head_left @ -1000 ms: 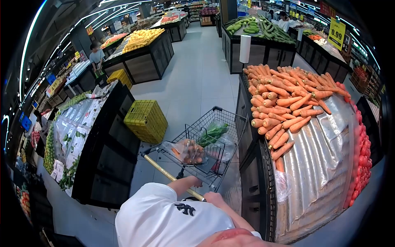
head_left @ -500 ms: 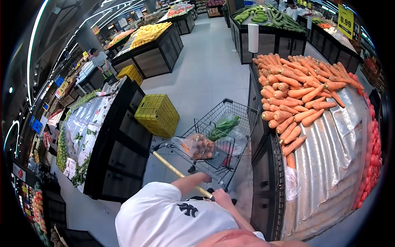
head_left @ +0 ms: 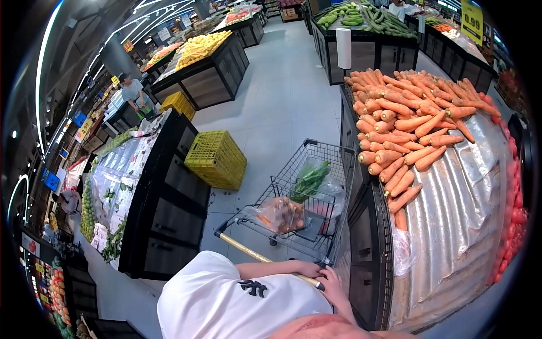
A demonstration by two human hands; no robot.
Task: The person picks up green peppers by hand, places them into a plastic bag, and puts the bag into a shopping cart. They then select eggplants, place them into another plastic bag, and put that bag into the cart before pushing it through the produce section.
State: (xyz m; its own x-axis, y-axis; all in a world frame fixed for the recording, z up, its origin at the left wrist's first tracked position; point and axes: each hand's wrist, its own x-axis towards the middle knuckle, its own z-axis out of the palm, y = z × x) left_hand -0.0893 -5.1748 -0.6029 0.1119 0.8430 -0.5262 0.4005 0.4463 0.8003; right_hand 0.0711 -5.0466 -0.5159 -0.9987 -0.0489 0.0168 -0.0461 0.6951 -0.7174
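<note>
A shopping cart (head_left: pixel 345 186) stands ahead of me, its pale handle (head_left: pixel 244 248) crossing in front of my white shirt. My left hand (head_left: pixel 306 268) lies over the right end of that handle, fingers curled and pointing right. Close against it is my right hand (head_left: pixel 332 281), beside the handle's dark end cap, its fingers bent toward the left fingertips. What the fingers hold, if anything, is too small to make out. Inside the cart are a clear bag of orange-brown produce (head_left: pixel 282 216) and a bag of green leafy vegetables (head_left: pixel 309 182).
At right, a display stand holds piled carrots (head_left: pixel 406 113) on a bare metallic liner (head_left: pixel 451 214), with red produce (head_left: pixel 512 226) along its edge. Yellow crates (head_left: pixel 215 160) stand beside the left display (head_left: pixel 164 220). A person (head_left: pixel 135 95) bends over farther left. The tiled aisle (head_left: pixel 282 85) runs forward.
My left hand has drawn back from over the cart to the handle's right end, meeting my right hand. The handle has shifted slightly right and nearer. The distant person stands more upright.
</note>
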